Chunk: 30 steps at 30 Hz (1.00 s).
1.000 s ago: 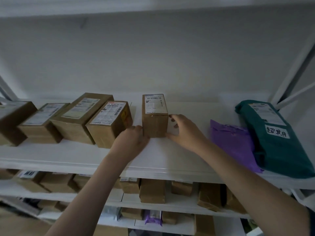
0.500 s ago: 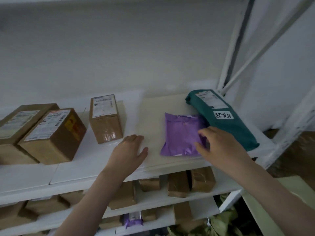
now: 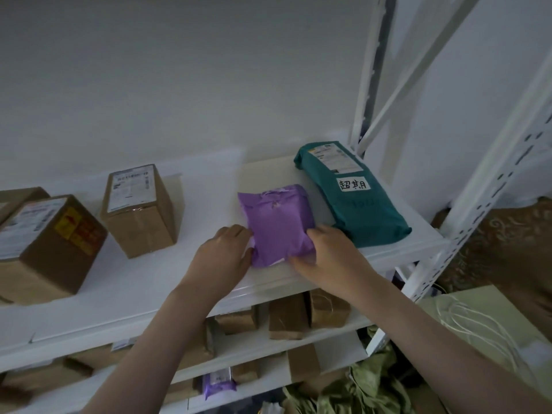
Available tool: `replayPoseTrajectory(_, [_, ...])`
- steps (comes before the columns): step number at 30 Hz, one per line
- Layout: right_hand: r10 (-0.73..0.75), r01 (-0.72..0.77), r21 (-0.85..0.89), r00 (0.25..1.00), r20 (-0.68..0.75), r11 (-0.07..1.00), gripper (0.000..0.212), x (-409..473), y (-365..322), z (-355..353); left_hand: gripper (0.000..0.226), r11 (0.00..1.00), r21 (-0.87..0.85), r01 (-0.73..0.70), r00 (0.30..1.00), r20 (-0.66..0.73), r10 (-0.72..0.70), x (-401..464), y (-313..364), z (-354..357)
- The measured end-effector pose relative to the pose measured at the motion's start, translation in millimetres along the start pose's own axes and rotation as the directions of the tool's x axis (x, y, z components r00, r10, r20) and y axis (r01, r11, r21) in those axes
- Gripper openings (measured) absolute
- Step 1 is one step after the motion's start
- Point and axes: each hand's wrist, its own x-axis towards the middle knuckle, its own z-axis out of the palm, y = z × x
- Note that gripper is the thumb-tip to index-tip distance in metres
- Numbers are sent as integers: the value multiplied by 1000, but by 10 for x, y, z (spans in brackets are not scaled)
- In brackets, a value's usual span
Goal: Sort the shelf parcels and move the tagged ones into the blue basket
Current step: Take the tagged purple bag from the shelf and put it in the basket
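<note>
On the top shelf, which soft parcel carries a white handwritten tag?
The long teal plastic parcel at the right end carries it, below its printed label. The purple plastic parcel between both hands shows no tag.

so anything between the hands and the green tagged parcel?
Yes: the purple parcel, which both the left hand and right hand are on, lies directly beside the green tagged parcel, between it and the left hand. The blue basket is not in view.
</note>
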Motion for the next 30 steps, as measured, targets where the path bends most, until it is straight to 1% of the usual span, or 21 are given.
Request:
replayPoseTrajectory(3, [12, -10, -25, 998, 54, 1000, 39, 57, -14, -6, 33, 999, 45, 14, 1000, 18, -15, 6, -73, -23])
replayPoseTrajectory(5, [53, -53, -34, 998, 24, 998, 46, 81, -14, -1, 38, 998, 54, 35, 999, 18, -36, 18, -136, -42])
replayPoseTrajectory(6, [79, -78, -55, 997, 6, 995, 43, 90, -18, 6, 41, 997, 64, 47, 999, 12, -48, 33, -160, -50])
replayPoseTrajectory(8, [125, -125, -104, 992, -5, 987, 25, 110, -30, 20, 44, 994, 97, 51, 999, 13, -53, 85, -201, -42])
replayPoseTrajectory(9, [144, -142, -113, 990, 7, 983, 17, 126, -34, 18, 42, 992, 121, 40, 999, 20, -43, 120, -208, -29])
replayPoseTrajectory(11, [171, -167, -114, 985, 21, 979, 14, 172, -42, 7, 30, 987, 163, 11, 999, 38, -17, 186, -205, 2])
replayPoseTrajectory(13, [187, -186, -92, 982, 5, 978, 9, 233, -31, 5, 18, 986, 169, -5, 998, 56, -4, 239, -174, 9])
replayPoseTrajectory(16, [211, -212, -9, 977, -31, 977, 16, 323, 40, 40, 9, 984, 178, 5, 999, 45, -13, 259, -132, 31])
replayPoseTrajectory(18, [220, -217, 81, 975, -29, 973, 25, 360, 70, 27, 9, 988, 152, 7, 1000, 23, -11, 235, -111, 31])
replayPoseTrajectory(20, [204, -199, 156, 979, -11, 967, 32, 397, 83, -1, 9, 994, 107, -1, 1000, 2, 1, 209, -111, 29])
replayPoseTrajectory(22, [146, -147, 174, 989, 20, 974, 32, 435, 61, -18, 6, 998, 63, -8, 1000, -7, 9, 190, -142, 22])
replayPoseTrajectory(23, [106, -108, 164, 994, 24, 980, 29, 457, 42, -20, 7, 999, 40, 1, 1000, -6, 0, 182, -160, 16])
replayPoseTrajectory(26, [5, -3, 128, 1000, -20, 992, 13, 539, -45, -41, 22, 1000, -4, 26, 1000, -11, -26, 129, -208, -21])
replayPoseTrajectory(27, [-15, 19, 117, 999, -38, 993, 13, 566, -90, -57, 27, 999, -12, 30, 1000, -3, -30, 99, -230, -44])
replayPoseTrajectory(29, [-61, 66, 85, 996, -63, 994, 32, 639, -198, -79, 35, 998, -28, 49, 999, 25, -49, 29, -307, -101])
replayPoseTrajectory(30, [-88, 92, 70, 994, -70, 993, 38, 682, -264, -90, 37, 997, -25, 67, 997, 39, -66, -14, -355, -141])
